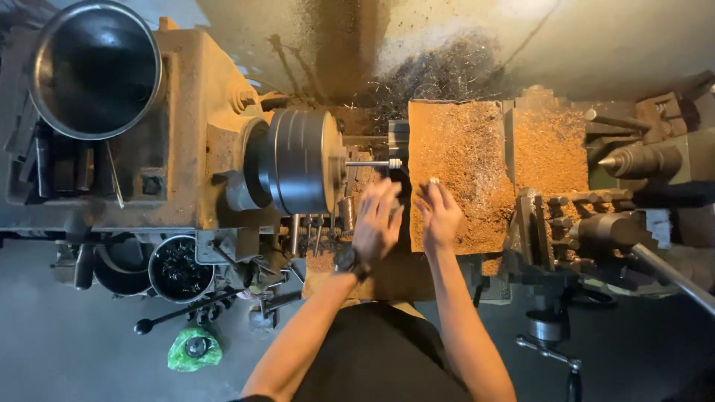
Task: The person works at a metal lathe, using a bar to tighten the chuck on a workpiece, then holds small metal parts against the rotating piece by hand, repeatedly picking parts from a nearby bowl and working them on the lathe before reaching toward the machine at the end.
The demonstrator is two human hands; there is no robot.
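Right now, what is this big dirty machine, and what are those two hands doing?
This picture comes from a camera on a person's head, looking down. The big machine is a metal-cutting lathe. Its round grey chuck grips a thin metal rod that sticks out sideways. Orange-brown metal shavings cover the flat parts beside it. The left hand, with a dark watch on the wrist, reaches toward the rod. The right hand pinches something small and shiny; I cannot tell what. A shiny metal bowl sits on top of the machine, at the left of the picture.
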